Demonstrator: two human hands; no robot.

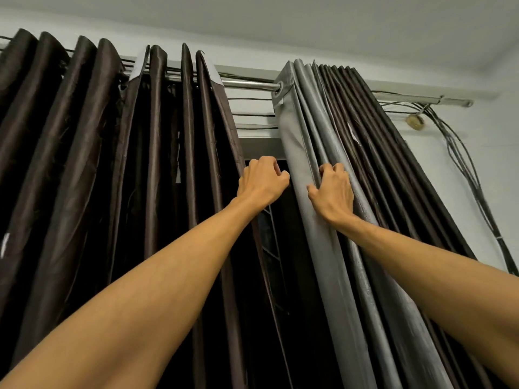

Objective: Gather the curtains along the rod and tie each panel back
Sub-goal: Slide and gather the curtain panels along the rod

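Because each panel must slide along the rod (252, 85), both hands work high on the fabric, a short way below it. Head view: the left hand (262, 181) is clenched round the inner edge of the left panel (84, 164), which hangs loosely spread to that hand's left. The right hand (331, 189) digs curled fingers into the right panel (379, 164), grasping its pleats, which are bunched tight above it.

You have the left panel (84, 164), dark brown satin, hanging spread in loose, wide folds along the chrome rod (250, 85). Your right panel (365, 164) is bunched tight toward the rod's right end, grey lining (297, 164) outward at its leading edge, its grommet (279, 90) on the rod. A gap parts them.
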